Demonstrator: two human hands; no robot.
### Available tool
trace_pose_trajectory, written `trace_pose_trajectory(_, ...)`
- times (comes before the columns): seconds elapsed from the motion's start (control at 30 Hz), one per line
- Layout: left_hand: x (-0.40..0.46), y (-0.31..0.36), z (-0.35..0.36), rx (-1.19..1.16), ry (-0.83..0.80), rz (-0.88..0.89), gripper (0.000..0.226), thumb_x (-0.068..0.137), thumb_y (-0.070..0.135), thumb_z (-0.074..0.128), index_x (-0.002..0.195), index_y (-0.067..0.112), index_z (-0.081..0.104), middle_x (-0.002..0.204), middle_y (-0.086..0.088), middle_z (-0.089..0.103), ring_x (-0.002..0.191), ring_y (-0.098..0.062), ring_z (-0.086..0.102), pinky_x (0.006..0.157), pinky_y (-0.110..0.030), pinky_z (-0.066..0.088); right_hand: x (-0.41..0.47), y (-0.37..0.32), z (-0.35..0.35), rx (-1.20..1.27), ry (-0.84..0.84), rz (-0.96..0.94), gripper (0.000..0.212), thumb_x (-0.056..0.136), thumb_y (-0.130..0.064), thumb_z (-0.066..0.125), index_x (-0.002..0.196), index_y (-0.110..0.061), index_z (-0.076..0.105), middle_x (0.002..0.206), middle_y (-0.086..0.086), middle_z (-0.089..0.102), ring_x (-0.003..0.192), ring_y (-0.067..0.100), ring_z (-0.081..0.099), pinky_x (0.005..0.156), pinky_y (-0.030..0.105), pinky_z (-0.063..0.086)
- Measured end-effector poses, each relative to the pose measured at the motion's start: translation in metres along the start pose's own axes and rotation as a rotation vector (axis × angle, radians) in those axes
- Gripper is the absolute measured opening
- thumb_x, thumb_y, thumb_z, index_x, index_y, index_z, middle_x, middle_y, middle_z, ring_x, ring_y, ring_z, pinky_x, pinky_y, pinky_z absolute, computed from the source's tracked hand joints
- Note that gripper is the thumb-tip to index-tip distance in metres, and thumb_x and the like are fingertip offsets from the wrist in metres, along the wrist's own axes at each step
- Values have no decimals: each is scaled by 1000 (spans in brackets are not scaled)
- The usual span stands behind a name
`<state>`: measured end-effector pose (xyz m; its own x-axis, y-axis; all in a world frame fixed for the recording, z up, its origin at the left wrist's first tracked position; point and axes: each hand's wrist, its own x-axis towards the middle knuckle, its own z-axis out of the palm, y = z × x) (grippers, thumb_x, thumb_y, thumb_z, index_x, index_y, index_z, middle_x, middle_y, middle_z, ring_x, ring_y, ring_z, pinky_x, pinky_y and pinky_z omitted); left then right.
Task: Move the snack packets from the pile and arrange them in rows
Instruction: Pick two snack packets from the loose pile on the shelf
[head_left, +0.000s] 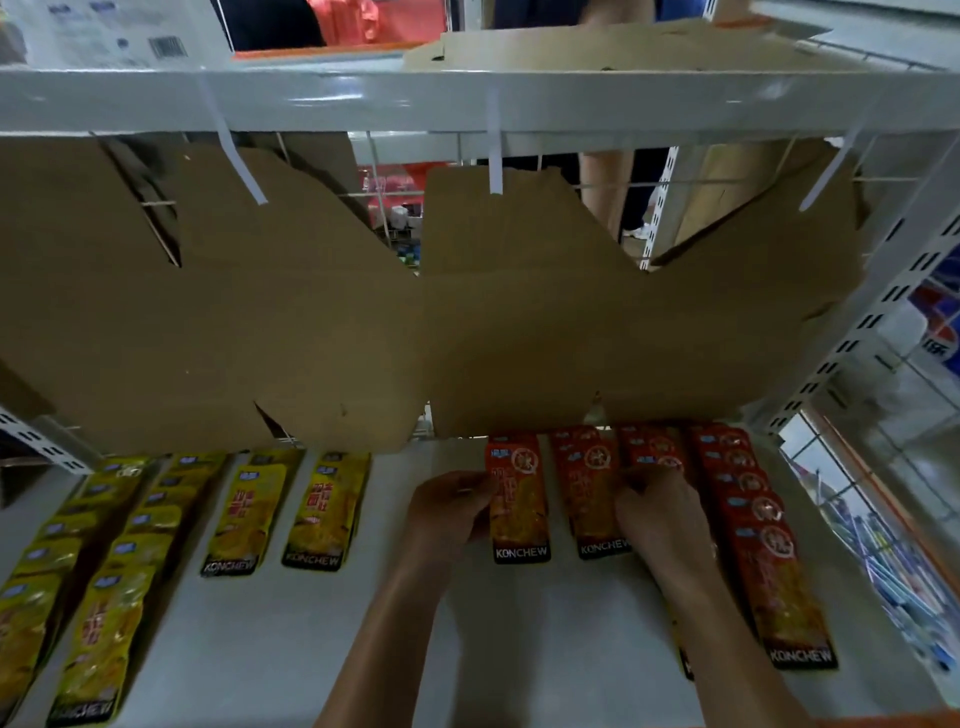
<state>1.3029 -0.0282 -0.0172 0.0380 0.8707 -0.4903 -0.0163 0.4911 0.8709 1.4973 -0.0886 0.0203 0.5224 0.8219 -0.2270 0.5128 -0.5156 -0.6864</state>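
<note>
- The shelf (322, 613) fills the lower half of the view, with flattened cardboard (311, 322) hanging over its back edge at 12 o'clock.
- Yellow packets (119, 571) — four rows of them — run from 9 o'clock in toward the centre; these look finished.
- Red packets (769, 561) stand in about four rows from the centre out to 3 o'clock, the outer row longest; the inner two look short, so I judge this side only part filled.
- The right hand (660, 514) lies over the third red row, fingers curled at a packet edge; whether it grips one I cannot tell.
- The left hand (452, 506) pinches the side of the innermost red packet (517, 504), apparently squaring it up.
- No loose pile shows — what remains cannot be judged.
</note>
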Motion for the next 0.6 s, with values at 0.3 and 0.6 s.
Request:
trace_pose_trajectory(0.3, 8, -5, 3, 290, 89, 60, 5, 87, 16, 69, 90, 15, 73, 79, 0, 75, 68, -12, 72, 58, -24, 55, 4, 4, 6, -90, 65, -13, 30, 96, -31, 55, 92, -5, 71, 75, 6, 64, 62, 7, 55, 51, 22, 35)
trace_pose_trajectory(0.6, 5, -2, 2, 564, 128, 232, 9, 87, 27, 68, 95, 26, 71, 88, 12, 71, 82, -2, 66, 65, -18, 48, 8, 5, 16, -301, 130, -2, 23, 94, -32, 55, 84, -16, 68, 72, 0, 63, 64, 15, 62, 54, 27, 46)
